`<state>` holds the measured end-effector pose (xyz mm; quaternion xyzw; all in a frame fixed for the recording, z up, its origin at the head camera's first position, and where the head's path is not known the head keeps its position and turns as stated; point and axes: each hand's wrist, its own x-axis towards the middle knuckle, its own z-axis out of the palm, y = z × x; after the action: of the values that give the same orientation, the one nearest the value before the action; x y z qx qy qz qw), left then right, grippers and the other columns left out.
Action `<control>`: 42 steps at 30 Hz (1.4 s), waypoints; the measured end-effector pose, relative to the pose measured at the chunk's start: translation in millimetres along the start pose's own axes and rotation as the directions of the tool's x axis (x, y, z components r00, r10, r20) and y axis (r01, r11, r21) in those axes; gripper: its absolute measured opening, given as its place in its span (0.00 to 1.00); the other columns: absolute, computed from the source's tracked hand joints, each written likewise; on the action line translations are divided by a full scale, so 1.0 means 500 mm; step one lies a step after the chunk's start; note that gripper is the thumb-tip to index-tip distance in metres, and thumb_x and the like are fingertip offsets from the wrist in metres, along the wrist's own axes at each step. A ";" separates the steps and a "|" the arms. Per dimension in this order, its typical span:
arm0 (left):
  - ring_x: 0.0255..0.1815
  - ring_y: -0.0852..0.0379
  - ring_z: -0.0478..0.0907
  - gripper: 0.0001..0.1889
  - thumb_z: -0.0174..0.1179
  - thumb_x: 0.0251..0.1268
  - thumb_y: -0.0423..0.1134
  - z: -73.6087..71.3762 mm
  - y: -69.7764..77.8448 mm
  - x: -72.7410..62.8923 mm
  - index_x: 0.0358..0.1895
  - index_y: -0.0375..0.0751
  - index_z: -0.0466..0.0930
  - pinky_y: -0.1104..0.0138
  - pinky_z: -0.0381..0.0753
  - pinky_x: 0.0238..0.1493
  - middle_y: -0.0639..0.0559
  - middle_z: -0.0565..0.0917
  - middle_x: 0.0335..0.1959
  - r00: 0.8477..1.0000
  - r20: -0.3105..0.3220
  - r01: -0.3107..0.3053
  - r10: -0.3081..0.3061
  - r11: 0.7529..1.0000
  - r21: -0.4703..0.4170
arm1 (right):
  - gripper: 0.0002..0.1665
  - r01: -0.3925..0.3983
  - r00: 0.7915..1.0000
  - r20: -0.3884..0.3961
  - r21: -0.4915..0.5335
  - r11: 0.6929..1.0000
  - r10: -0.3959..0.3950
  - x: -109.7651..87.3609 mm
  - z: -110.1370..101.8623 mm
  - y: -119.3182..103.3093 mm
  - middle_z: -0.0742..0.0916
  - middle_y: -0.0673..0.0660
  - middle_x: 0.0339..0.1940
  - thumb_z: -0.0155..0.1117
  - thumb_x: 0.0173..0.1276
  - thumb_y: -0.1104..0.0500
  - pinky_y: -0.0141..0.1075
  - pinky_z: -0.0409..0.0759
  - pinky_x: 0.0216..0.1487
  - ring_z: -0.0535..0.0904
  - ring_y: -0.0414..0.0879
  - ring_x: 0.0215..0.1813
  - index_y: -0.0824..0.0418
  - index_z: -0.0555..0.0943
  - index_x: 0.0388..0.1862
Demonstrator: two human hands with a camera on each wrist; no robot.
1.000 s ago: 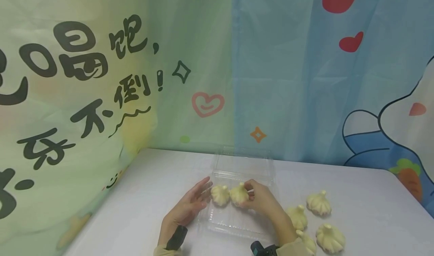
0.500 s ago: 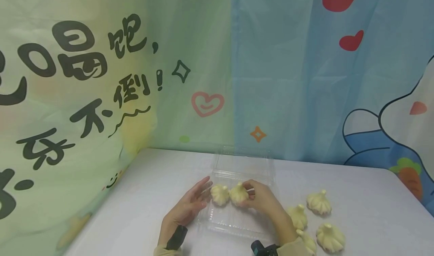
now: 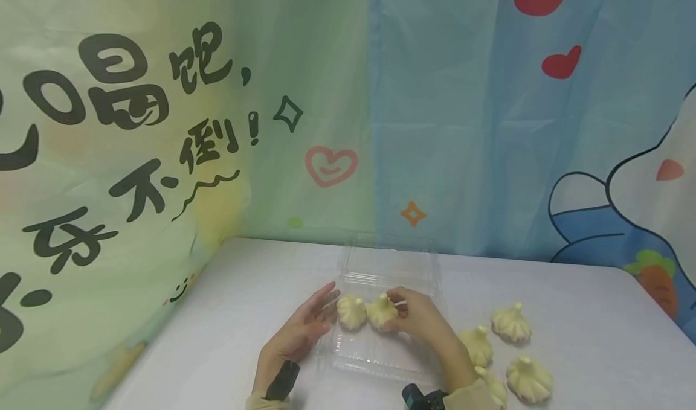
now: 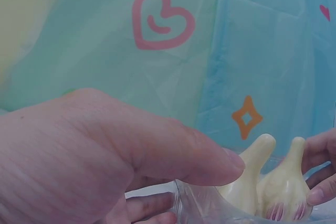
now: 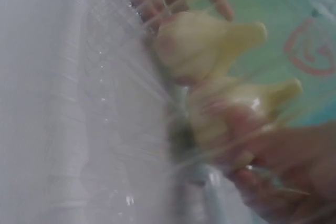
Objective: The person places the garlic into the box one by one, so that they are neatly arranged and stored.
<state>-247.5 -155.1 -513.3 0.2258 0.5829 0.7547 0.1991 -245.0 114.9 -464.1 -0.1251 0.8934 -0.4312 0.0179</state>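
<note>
A clear plastic box (image 3: 375, 368) with its lid (image 3: 388, 262) raised at the back stands on the table. Two pale garlic bulbs sit side by side in its back part: a left garlic bulb (image 3: 351, 312) and a right garlic bulb (image 3: 382, 312). My right hand (image 3: 421, 316) holds the right bulb from its right side, thumb and fingers about it; the right wrist view sees this through the clear wall. My left hand (image 3: 304, 325) is at the box's left side, its fingers extended. In the left wrist view its thumb (image 4: 210, 163) overlaps the left bulb; contact is unclear.
Several more garlic bulbs lie on the white table (image 3: 217, 337) to the right of the box, among them a back bulb (image 3: 511, 323) and a front bulb (image 3: 529, 380). My right forearm partly covers the nearer ones. A printed curtain (image 3: 435, 126) hangs behind the table.
The head view has shifted very slightly. Both hands and the two garlic bulbs in the box stay in practically the same place.
</note>
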 end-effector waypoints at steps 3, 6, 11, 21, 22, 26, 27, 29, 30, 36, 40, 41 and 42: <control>0.78 0.40 0.41 0.45 0.55 0.61 0.26 0.001 0.000 0.000 0.76 0.40 0.37 0.68 0.57 0.74 0.37 0.41 0.77 1.000 0.002 0.000 0.000 1.000 -0.007 | 0.34 0.005 1.000 -0.003 -0.016 1.000 -0.005 0.000 0.000 -0.003 0.85 0.62 0.50 0.78 0.43 0.61 0.43 0.83 0.52 0.83 0.56 0.49 0.66 0.78 0.52; 0.78 0.39 0.40 0.45 0.54 0.61 0.24 0.001 -0.001 0.000 0.76 0.40 0.36 0.68 0.57 0.74 0.36 0.40 0.77 1.000 0.008 -0.005 0.005 1.000 -0.014 | 0.33 0.002 1.000 -0.006 -0.035 0.999 -0.002 -0.001 0.000 -0.006 0.85 0.61 0.50 0.77 0.44 0.62 0.44 0.83 0.53 0.83 0.57 0.50 0.65 0.78 0.52; 0.78 0.40 0.40 0.44 0.52 0.61 0.23 0.000 -0.001 0.000 0.76 0.40 0.36 0.68 0.56 0.75 0.36 0.39 0.77 1.000 0.006 0.001 0.000 1.000 -0.016 | 0.31 -0.003 1.000 -0.006 -0.061 0.998 0.003 -0.002 -0.003 -0.011 0.85 0.60 0.50 0.77 0.45 0.62 0.45 0.82 0.54 0.82 0.56 0.51 0.64 0.79 0.51; 0.78 0.40 0.41 0.44 0.53 0.61 0.25 0.002 0.001 -0.001 0.76 0.41 0.37 0.67 0.56 0.75 0.37 0.40 0.77 1.000 0.006 0.001 -0.001 1.000 -0.014 | 0.34 0.010 0.999 0.041 -0.116 0.993 -0.005 -0.005 -0.030 -0.023 0.82 0.63 0.55 0.75 0.49 0.60 0.51 0.80 0.55 0.79 0.60 0.54 0.64 0.77 0.57; 0.78 0.40 0.41 0.44 0.54 0.61 0.25 0.002 0.001 -0.001 0.76 0.41 0.37 0.67 0.56 0.75 0.37 0.40 0.77 1.000 0.004 0.003 -0.003 1.000 -0.011 | 0.34 0.017 0.999 0.043 -0.122 0.992 -0.012 -0.008 -0.037 -0.026 0.81 0.63 0.55 0.75 0.50 0.59 0.51 0.80 0.55 0.79 0.60 0.54 0.64 0.76 0.58; 0.78 0.40 0.42 0.45 0.55 0.61 0.26 0.001 0.001 -0.001 0.76 0.41 0.37 0.66 0.55 0.75 0.37 0.41 0.77 1.000 -0.002 0.008 -0.008 1.000 -0.002 | 0.34 0.075 0.997 0.044 -0.161 0.984 -0.069 -0.025 -0.072 -0.051 0.80 0.64 0.55 0.72 0.55 0.57 0.52 0.80 0.55 0.79 0.62 0.54 0.63 0.75 0.61; 0.78 0.40 0.42 0.45 0.55 0.61 0.26 0.001 0.001 -0.001 0.76 0.41 0.37 0.66 0.55 0.75 0.37 0.41 0.77 1.000 -0.004 0.010 -0.010 1.000 0.000 | 0.34 0.087 0.996 0.045 -0.164 0.983 -0.080 -0.029 -0.083 -0.059 0.80 0.64 0.56 0.72 0.56 0.56 0.52 0.80 0.55 0.79 0.63 0.54 0.63 0.74 0.61; 0.78 0.40 0.42 0.44 0.55 0.61 0.26 0.001 0.001 0.000 0.76 0.41 0.37 0.66 0.55 0.75 0.37 0.41 0.77 1.000 -0.005 0.011 -0.011 1.000 0.001 | 0.34 0.109 0.994 0.044 -0.180 0.978 -0.103 -0.040 -0.105 -0.073 0.79 0.64 0.57 0.70 0.57 0.55 0.52 0.80 0.55 0.79 0.63 0.55 0.62 0.73 0.62; 0.78 0.40 0.42 0.44 0.55 0.61 0.26 0.002 0.000 0.000 0.76 0.41 0.37 0.66 0.56 0.75 0.37 0.41 0.77 1.000 -0.005 0.011 -0.011 1.000 0.001 | 0.34 0.116 0.993 0.039 -0.175 0.978 -0.111 -0.046 -0.116 -0.078 0.79 0.64 0.58 0.70 0.58 0.53 0.51 0.80 0.56 0.78 0.64 0.56 0.62 0.73 0.63; 0.78 0.40 0.41 0.44 0.53 0.62 0.25 0.003 -0.001 0.001 0.76 0.40 0.36 0.66 0.56 0.75 0.37 0.40 0.77 1.000 0.004 0.005 -0.005 1.000 -0.015 | 0.37 0.123 0.990 -0.044 -0.167 0.978 -0.132 -0.081 -0.185 -0.086 0.76 0.64 0.62 0.67 0.61 0.48 0.51 0.78 0.60 0.74 0.62 0.62 0.61 0.70 0.66; 0.78 0.40 0.42 0.44 0.53 0.62 0.25 0.002 -0.002 0.002 0.76 0.41 0.37 0.66 0.57 0.75 0.37 0.41 0.77 1.000 0.001 0.007 -0.007 1.000 -0.007 | 0.41 0.072 0.991 -0.100 -0.171 0.983 -0.090 -0.102 -0.234 -0.070 0.72 0.64 0.67 0.64 0.62 0.42 0.52 0.74 0.62 0.69 0.62 0.67 0.59 0.66 0.69; 0.78 0.40 0.42 0.44 0.53 0.62 0.25 0.001 -0.002 0.001 0.76 0.41 0.38 0.66 0.57 0.74 0.37 0.41 0.77 1.000 -0.004 0.010 -0.010 1.000 -0.004 | 0.43 0.060 0.991 -0.112 -0.164 0.985 -0.079 -0.107 -0.245 -0.064 0.71 0.64 0.68 0.64 0.62 0.41 0.52 0.74 0.63 0.68 0.62 0.67 0.60 0.65 0.70; 0.78 0.40 0.42 0.44 0.53 0.62 0.25 0.000 -0.003 0.001 0.76 0.42 0.38 0.66 0.57 0.74 0.37 0.41 0.77 1.000 -0.007 0.013 -0.013 1.000 -0.001 | 0.45 0.040 0.991 -0.123 -0.158 0.987 -0.060 -0.111 -0.255 -0.056 0.69 0.64 0.69 0.63 0.61 0.40 0.51 0.73 0.64 0.67 0.62 0.68 0.59 0.63 0.71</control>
<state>-247.8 -154.2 -514.6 0.2192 0.5847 0.7545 0.2020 -203.0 209.0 -366.6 -0.1207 0.9200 -0.3679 -0.0598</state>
